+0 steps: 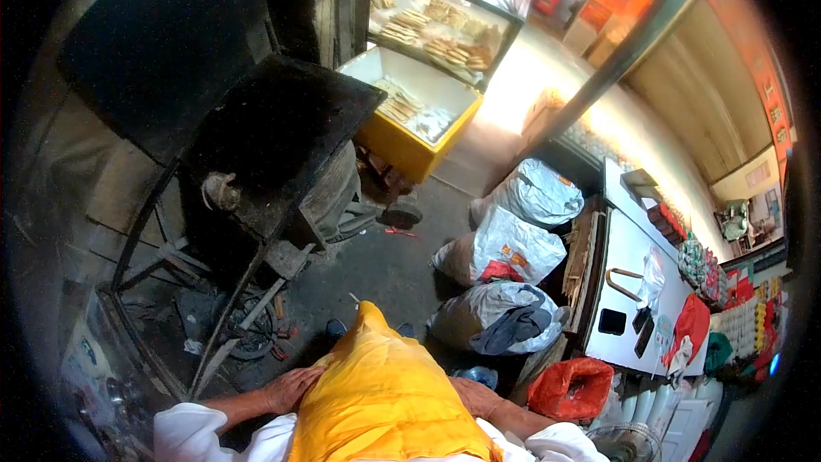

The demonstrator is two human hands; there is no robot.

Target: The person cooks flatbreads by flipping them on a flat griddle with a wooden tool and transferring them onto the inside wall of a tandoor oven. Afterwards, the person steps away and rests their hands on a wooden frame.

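Note:
I look down at my yellow apron, which hangs over my front. At its left edge is my left hand, touching the cloth; its fingertips are hidden in the folds. My right hand lies against the apron's right edge, mostly covered by it, and its fingers do not show. The tips of my dark shoes peek out below the apron. Left of my left hand stands a dark metal frame with a wheel inside it. A red plastic bag sits to the right of my right hand.
Three stuffed white sacks line the right side of the floor beside a white counter. A black-topped stand is at the left. Ahead are a yellow box holding flatbreads and a glass case with more.

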